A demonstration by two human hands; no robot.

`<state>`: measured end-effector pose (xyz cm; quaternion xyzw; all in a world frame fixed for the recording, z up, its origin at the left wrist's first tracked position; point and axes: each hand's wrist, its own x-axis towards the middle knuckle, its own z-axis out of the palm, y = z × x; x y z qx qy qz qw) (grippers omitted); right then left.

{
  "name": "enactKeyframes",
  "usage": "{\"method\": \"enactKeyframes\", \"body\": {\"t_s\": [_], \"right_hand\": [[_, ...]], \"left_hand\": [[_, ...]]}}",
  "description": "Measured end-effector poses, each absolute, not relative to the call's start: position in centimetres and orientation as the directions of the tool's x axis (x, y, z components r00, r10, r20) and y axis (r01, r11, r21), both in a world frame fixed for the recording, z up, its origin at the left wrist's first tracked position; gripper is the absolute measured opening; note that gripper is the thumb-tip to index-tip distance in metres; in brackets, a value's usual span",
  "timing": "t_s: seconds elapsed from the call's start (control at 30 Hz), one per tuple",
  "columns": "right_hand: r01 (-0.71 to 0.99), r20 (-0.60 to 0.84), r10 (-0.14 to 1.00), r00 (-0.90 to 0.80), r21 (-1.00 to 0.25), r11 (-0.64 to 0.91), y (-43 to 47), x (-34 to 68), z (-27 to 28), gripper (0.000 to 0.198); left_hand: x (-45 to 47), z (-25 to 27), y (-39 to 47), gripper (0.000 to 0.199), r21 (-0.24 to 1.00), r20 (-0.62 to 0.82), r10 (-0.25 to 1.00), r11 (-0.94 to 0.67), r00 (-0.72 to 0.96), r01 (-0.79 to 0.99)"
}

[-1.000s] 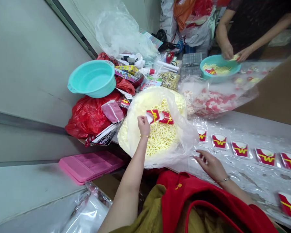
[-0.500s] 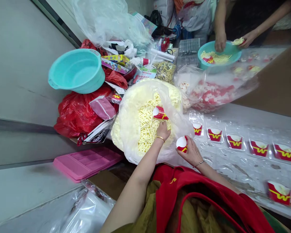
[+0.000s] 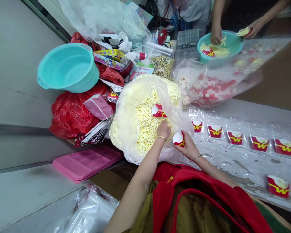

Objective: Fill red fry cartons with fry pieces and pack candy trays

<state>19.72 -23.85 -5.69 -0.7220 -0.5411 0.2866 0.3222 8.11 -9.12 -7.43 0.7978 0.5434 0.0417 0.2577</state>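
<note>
A large clear plastic bag [image 3: 126, 106] lies open, full of pale yellow fry-shaped sticks [image 3: 145, 129]. My left hand [image 3: 164, 129] is down at the right side of the sticks, its fingers curled in a fist; what they hold, if anything, is hidden. On the sticks just above it lies a stack of red fry cartons [image 3: 158, 111] with white insides. At the bag's right edge my right hand [image 3: 188, 145] grips another red fry carton [image 3: 179, 139], its white inside facing up. I see no sticks in that carton.
Filled red cartons in clear sleeves [image 3: 236, 137] line the table at right. A turquoise basin [image 3: 68, 68] rests on red bags [image 3: 72, 113]. Pink trays [image 3: 87, 163] are lower left. Across the table, another person's hands [image 3: 217, 34] work over a second basin [image 3: 203, 56].
My right hand has shifted slightly left with its carton, which is tipped more toward the bag. My left hand stays among the sticks. The other person's hand has lifted some sticks.
</note>
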Motion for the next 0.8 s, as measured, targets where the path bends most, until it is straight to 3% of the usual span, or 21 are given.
{"method": "enactKeyframes", "body": {"t_s": [0.1, 0.2, 0.27, 0.5, 0.67, 0.73, 0.8], "right_hand": [[0.601, -0.064, 0.964, 0.259, -0.77, -0.213, -24.0, 19.8, -5.7, 0.086], [0.608, -0.064, 0.96, 0.274, -0.762, -0.224, -24.0, 20.1, -5.4, 0.087], [0.626, -0.052, 0.966, 0.254, -0.753, -0.206, -23.7, 20.1, -5.1, 0.086], [0.714, 0.0, 0.987, 0.16, -0.691, -0.116, -21.6, 18.9, -3.7, 0.08], [0.749, 0.063, 0.993, 0.099, -0.662, -0.032, -19.8, 17.2, -3.1, 0.075], [0.738, 0.092, 0.993, 0.074, -0.675, 0.007, -19.1, 16.4, -3.0, 0.074], [0.724, 0.123, 0.991, 0.051, -0.688, 0.049, -18.8, 15.7, -2.8, 0.072]], "left_hand": [[8.7, -7.5, -8.6, 0.016, 0.551, -0.247, 0.909, -0.152, 0.335, 0.821], [6.7, -7.0, -7.7, 0.007, 0.78, -0.296, 0.922, 0.083, 0.249, 0.62], [4.5, -6.5, -7.3, 0.008, 0.838, -0.342, 0.912, 0.188, 0.226, 0.512], [-1.0, -3.1, -8.1, 0.016, 0.837, -0.487, 0.847, 0.384, 0.211, 0.39], [-1.0, 0.8, -9.5, 0.024, 0.8, -0.575, 0.707, 0.592, 0.412, 0.1], [-0.4, 1.7, -10.0, 0.022, 0.796, -0.589, 0.675, 0.581, 0.445, 0.171], [0.4, 2.2, -10.4, 0.016, 0.82, -0.572, 0.695, 0.462, 0.436, 0.339]]}}
